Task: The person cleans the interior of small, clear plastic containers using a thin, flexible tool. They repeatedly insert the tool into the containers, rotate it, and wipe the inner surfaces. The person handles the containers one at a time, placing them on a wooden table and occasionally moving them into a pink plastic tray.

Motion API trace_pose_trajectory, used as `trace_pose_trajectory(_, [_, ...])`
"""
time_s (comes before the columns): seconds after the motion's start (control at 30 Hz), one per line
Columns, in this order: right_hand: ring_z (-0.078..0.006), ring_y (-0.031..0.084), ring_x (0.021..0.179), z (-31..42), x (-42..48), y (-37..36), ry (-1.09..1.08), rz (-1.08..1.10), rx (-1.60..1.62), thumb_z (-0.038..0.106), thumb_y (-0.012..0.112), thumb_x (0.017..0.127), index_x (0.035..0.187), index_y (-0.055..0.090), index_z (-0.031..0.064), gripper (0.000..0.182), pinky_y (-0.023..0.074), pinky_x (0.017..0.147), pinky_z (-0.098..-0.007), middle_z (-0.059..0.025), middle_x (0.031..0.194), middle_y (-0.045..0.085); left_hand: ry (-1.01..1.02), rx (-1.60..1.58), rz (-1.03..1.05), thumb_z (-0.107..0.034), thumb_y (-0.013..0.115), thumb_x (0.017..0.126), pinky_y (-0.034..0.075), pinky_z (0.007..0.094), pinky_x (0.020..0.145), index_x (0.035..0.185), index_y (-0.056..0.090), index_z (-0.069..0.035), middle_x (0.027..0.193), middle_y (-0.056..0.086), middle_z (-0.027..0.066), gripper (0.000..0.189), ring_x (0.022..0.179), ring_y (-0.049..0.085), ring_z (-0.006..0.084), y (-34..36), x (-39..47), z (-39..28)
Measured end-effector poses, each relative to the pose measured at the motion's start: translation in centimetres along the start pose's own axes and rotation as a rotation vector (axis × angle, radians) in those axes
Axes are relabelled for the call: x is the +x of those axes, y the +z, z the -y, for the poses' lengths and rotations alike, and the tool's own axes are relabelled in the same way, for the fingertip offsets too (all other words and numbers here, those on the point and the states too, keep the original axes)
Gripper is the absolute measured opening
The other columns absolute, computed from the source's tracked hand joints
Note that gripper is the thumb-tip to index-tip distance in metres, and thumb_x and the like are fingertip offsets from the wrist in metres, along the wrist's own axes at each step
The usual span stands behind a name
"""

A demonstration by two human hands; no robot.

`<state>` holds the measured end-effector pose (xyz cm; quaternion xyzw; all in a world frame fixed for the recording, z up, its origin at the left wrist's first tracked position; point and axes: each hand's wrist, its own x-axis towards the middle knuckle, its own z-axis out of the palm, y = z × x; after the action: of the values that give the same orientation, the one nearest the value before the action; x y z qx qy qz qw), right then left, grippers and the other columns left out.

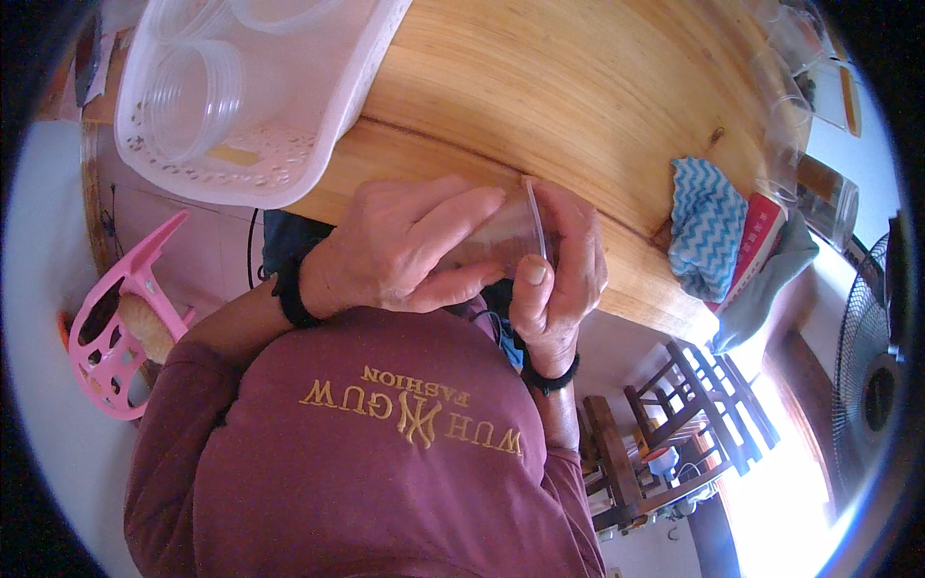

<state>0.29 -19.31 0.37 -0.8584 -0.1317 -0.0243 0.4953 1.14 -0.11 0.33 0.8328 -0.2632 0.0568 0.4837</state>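
A clear plastic tub (498, 235) is held between my two hands, tipped on its side above the near edge of the table, with its rim toward the right. My left hand (390, 242) grips its body from the left, the thumb below and the fingers across the top. At the rim, my right hand (571, 253) holds on with the thumb in front and the fingers behind. The inside of the tub is partly hidden by my fingers. Both wrists wear dark bands.
A white plastic basket (329, 155) at the upper left holds stacked clear tubs (191, 101). On the wooden table's (520, 79) right lie a blue zigzag cloth (704, 227), a red box (755, 235) and a grey cloth (766, 278). Beyond are clear containers (784, 144) and a fan (867, 383).
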Motion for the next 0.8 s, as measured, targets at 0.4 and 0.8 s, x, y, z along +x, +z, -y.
trace_pose_trajectory(0.4, [-0.037,0.066,0.094,0.39,-0.17,-0.25,0.115,0.021,0.097,0.051,0.057,0.09,0.12,0.057,-0.0022,0.061,0.0539,0.078,-0.0414,-0.0231,0.109,0.062,-0.041,-0.012,0.113,-0.03,0.072,0.08,0.053,0.0415,0.063,0.117,0.054,0.004,0.094,0.064,0.02,0.053,0.075,0.065,0.0363,-0.38,-0.47,0.1])
trace_pose_trajectory(0.8, [-0.0372,0.065,0.094,0.62,-0.11,-0.4,0.146,0.045,0.107,0.057,0.054,0.09,0.121,0.057,-0.0021,0.067,0.0537,0.078,-0.0418,-0.0232,0.11,0.062,-0.059,-0.028,0.137,-0.033,0.071,0.081,0.052,0.0409,0.06,0.116,0.055,0.004,0.091,0.064,0.0193,0.053,0.073,0.064,0.0356,-0.73,-0.42,0.17])
